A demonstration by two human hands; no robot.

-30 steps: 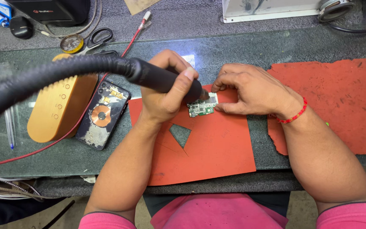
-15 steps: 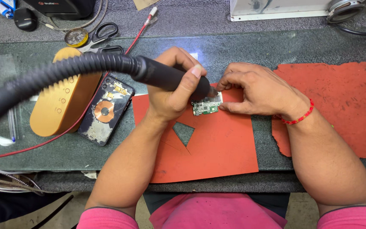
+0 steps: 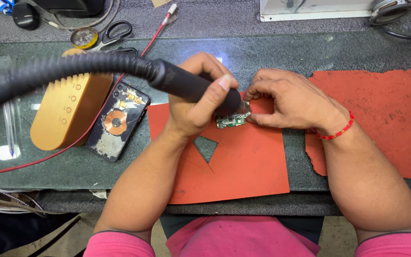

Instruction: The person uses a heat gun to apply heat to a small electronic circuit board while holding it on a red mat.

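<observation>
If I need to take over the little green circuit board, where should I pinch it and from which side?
Probably the green circuit board by its short right end, coming from the right, as the right hand does now. It lies flat on the red mat, and the left hand keeps the black hot-air handle over its upper edge, blocking that side.

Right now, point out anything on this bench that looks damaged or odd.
The orange rubber mat under the small green circuit board has a triangular hole cut out. The second orange mat has ragged, torn edges. The black phone lies opened, coil exposed.
</observation>
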